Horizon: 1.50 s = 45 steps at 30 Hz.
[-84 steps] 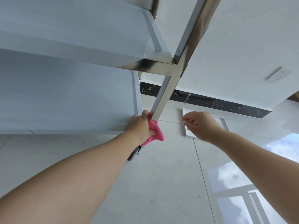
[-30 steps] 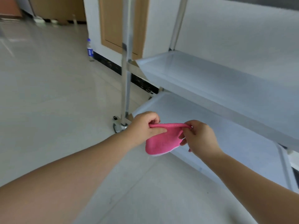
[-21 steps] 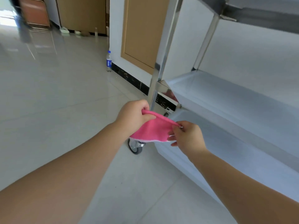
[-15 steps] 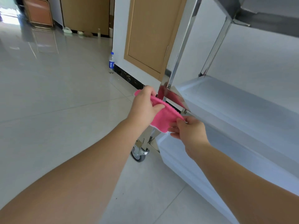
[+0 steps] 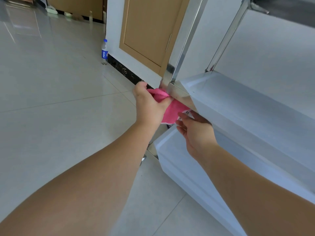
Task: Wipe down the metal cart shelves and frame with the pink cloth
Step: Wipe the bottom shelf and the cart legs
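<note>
From the head view, the left hand is clenched around the pink cloth, pressing it against the near corner of the metal cart, where the upright post meets the middle shelf; the cloth bunches under the thumb and hangs down just right of that hand, its lower edge reaching the fingertips of the right hand; the right hand sits just below and right of the left, fingers spread and loose, released, palm turned toward the shelf's front edge, and whether its fingertips touch the cloth cannot be told; below the right hand lies the lower shelf, its pale surface running off to the right; a caster shows partly beneath the left forearm; well beyond the left hand, up and to the left, a plastic bottle stands on the tiled floor against the wall, beside a tan cabinet door.
</note>
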Tool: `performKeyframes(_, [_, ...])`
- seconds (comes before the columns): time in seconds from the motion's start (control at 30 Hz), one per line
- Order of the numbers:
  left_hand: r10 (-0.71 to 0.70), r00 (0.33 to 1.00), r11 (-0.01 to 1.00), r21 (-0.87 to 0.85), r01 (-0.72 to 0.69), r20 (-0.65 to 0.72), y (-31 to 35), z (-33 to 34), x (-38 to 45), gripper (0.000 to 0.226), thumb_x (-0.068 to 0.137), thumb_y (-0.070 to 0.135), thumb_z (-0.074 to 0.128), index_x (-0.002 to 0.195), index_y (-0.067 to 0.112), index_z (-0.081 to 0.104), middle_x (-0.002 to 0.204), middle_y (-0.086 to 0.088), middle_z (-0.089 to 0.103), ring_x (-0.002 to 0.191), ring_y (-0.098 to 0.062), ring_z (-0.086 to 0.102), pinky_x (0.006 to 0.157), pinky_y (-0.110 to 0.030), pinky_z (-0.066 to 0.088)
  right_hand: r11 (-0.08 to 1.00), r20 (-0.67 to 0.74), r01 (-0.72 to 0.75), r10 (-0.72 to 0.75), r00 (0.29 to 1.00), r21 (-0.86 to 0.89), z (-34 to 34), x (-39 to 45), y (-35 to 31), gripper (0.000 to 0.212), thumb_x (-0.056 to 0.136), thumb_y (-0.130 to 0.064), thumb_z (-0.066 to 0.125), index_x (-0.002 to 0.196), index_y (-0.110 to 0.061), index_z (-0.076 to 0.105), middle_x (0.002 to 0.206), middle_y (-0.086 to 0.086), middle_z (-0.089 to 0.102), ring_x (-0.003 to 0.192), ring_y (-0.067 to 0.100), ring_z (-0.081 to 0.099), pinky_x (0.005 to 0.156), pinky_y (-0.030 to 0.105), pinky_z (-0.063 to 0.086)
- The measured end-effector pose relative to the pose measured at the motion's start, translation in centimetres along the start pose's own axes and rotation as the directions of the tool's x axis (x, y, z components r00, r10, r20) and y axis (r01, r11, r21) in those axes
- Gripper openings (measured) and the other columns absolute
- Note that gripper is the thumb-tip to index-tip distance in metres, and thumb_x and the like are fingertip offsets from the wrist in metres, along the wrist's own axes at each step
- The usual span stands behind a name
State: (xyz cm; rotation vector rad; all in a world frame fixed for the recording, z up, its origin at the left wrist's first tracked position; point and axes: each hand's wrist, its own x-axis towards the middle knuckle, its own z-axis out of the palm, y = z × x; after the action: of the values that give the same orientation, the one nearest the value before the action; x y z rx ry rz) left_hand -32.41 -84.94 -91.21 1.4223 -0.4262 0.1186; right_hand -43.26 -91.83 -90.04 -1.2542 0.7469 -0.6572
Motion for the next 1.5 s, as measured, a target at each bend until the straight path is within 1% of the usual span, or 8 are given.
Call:
performKeyframes(0.13, [-0.037, 0.996, 0.997, 0.066, 0.032, 0.081, -1.0, 1.0, -0.2, 0.046, 0.075, 0.035, 0.072, 0.107, 0.02, 0.043, 0.11, -0.002, 0.055, 0.092, -0.017, 0.058, 0.064, -0.019, 0.045, 0.944, 0.052, -0.073, 0.094, 0.994, -0.323, -1.8, -0.1, 1.5, 0.047, 0.088, -0.008, 0.056, 0.133, -0.018, 0.047, 0.091, -0.002, 0.072, 0.08, 0.014, 0.07, 0.067, 0.025, 0.056])
performKeyframes(0.37, [0.062, 0.988, 0.991, 0.109, -0.078, 0.145, -2.0, 1.3, 1.1, 0.041, 0.074, 0.04, 0.071, 0.103, 0.018, 0.052, 0.084, 0.017, 0.053, 0.077, -0.002, 0.056, 0.061, -0.015, 0.041, 0.879, 0.113, -0.106, 0.177, 0.978, -0.466, -3.3, 0.3, 3.2, 0.028, 0.089, -0.009, 0.052, 0.115, -0.016, 0.058, 0.084, 0.001, 0.073, 0.068, 0.014, 0.069, 0.06, 0.025, 0.054])
performKeyframes(0.6, [0.066, 0.983, 0.996, 0.055, -0.077, 0.173, -5.0, 0.9, 0.5, 0.034, 0.077, 0.036, 0.07, 0.101, 0.022, 0.05, 0.095, 0.003, 0.061, 0.082, -0.009, 0.061, 0.071, -0.028, 0.054, 0.851, 0.108, -0.127, 0.209, 0.972, -0.509, -3.8, 0.1, 5.2, 0.016, 0.088, -0.008, 0.053, 0.095, -0.013, 0.066, 0.08, 0.003, 0.073, 0.059, 0.012, 0.066, 0.054, 0.022, 0.051])
performKeyframes(0.87, [-0.263, 0.898, 0.95, 0.255, 0.178, 0.352, -14.7, -2.2, -4.9, 0.035, 0.081, 0.02, 0.068, 0.103, 0.021, 0.042, 0.09, 0.01, 0.055, 0.084, -0.011, 0.058, 0.072, -0.027, 0.049, 0.832, 0.113, -0.13, 0.224, 0.968, -0.539, -2.9, -0.4, 6.6, 0.017, 0.087, -0.002, 0.052, 0.093, -0.01, 0.066, 0.079, 0.007, 0.071, 0.056, 0.013, 0.065, 0.054, 0.023, 0.053])
performKeyframes(1.07, [-0.291, 0.893, 0.948, 0.227, 0.222, 0.343, -15.5, -1.9, -4.8, 0.039, 0.079, 0.017, 0.071, 0.106, 0.02, 0.044, 0.092, 0.009, 0.056, 0.086, -0.009, 0.058, 0.074, -0.024, 0.046, 0.809, 0.093, -0.118, 0.209, 0.974, -0.576, -2.8, -1.0, 6.5, 0.018, 0.087, -0.001, 0.051, 0.088, -0.011, 0.066, 0.076, 0.006, 0.071, 0.055, 0.012, 0.064, 0.053, 0.022, 0.052])
performKeyframes(1.2, [-0.231, 0.933, 0.967, 0.175, 0.187, 0.277, -13.3, -1.3, -4.4, 0.049, 0.079, 0.019, 0.072, 0.118, 0.01, 0.044, 0.096, 0.005, 0.058, 0.091, -0.014, 0.06, 0.08, -0.023, 0.047, 0.795, 0.092, -0.105, 0.198, 0.976, -0.597, -3.3, -1.3, 5.8, 0.02, 0.087, -0.001, 0.051, 0.087, -0.012, 0.068, 0.074, 0.004, 0.072, 0.055, 0.011, 0.065, 0.052, 0.021, 0.051])
performKeyframes(1.37, [-0.022, 0.962, 0.995, 0.102, -0.006, 0.273, -6.2, 0.1, -1.0, 0.054, 0.079, 0.022, 0.07, 0.123, 0.011, 0.041, 0.086, 0.021, 0.049, 0.079, 0.006, 0.05, 0.067, -0.01, 0.038, 0.785, 0.109, -0.086, 0.192, 0.975, -0.613, -4.1, -2.2, 5.1, 0.022, 0.086, -0.003, 0.049, 0.085, -0.014, 0.068, 0.07, 0.0, 0.072, 0.057, 0.011, 0.065, 0.053, 0.021, 0.051])
performKeyframes(1.5, [0.087, 0.969, 0.995, 0.036, -0.098, 0.229, -0.8, 1.0, 2.2, 0.051, 0.077, 0.015, 0.07, 0.117, 0.018, 0.04, 0.087, 0.017, 0.05, 0.082, 0.003, 0.051, 0.072, -0.023, 0.045, 0.778, 0.121, -0.065, 0.179, 0.976, -0.625, -4.4, -2.9, 4.0, 0.023, 0.087, -0.003, 0.049, 0.085, -0.014, 0.069, 0.071, 0.001, 0.073, 0.058, 0.011, 0.066, 0.054, 0.02, 0.05])
